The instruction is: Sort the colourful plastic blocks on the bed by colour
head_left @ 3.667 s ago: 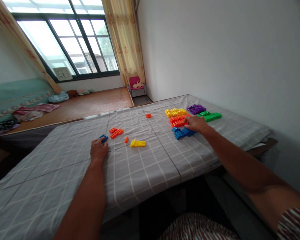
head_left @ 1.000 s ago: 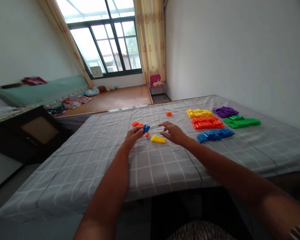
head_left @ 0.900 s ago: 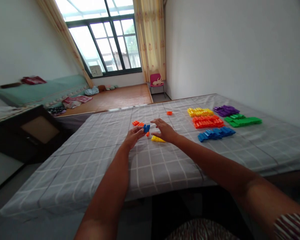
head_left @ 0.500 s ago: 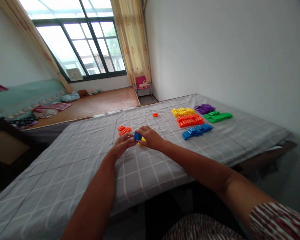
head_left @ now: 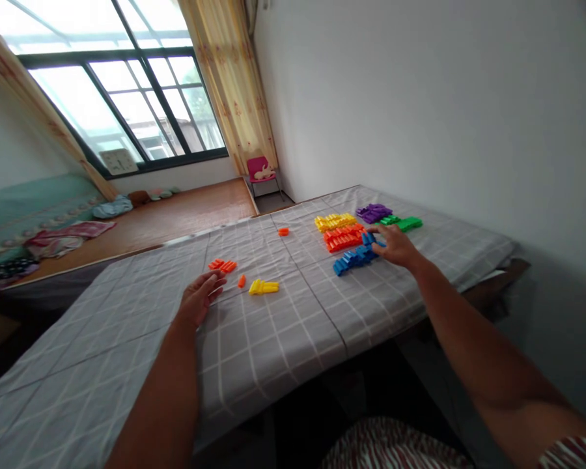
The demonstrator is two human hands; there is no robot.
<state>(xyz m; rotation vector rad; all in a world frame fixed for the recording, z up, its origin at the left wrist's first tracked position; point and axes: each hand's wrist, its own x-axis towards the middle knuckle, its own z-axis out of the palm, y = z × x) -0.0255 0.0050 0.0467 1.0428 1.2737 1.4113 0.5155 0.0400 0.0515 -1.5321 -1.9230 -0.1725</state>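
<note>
My right hand (head_left: 394, 243) is at the right end of the row of blue plastic blocks (head_left: 352, 260), with a small blue bunch (head_left: 370, 238) pinched at its fingertips. On the left, my left hand (head_left: 201, 296) rests low over the cloth, fingers loosely apart and holding nothing that I can see. Just beyond its fingertips lie several orange blocks (head_left: 223, 265). A single orange block (head_left: 241, 281) and a small group of yellow blocks (head_left: 263, 286) are to its right.
Orange (head_left: 343, 238), yellow (head_left: 334, 222), purple (head_left: 373, 212) and green (head_left: 408, 224) block rows lie around the blue one. One orange piece (head_left: 283, 231) sits farther back. A grey checked cloth (head_left: 283, 339) covers the table, with a white wall (head_left: 420, 104) along the right.
My hands have parted. The right one has carried the blue blocks right to the blue row; the left has moved slightly left and opened. The view has turned a little to the right.
</note>
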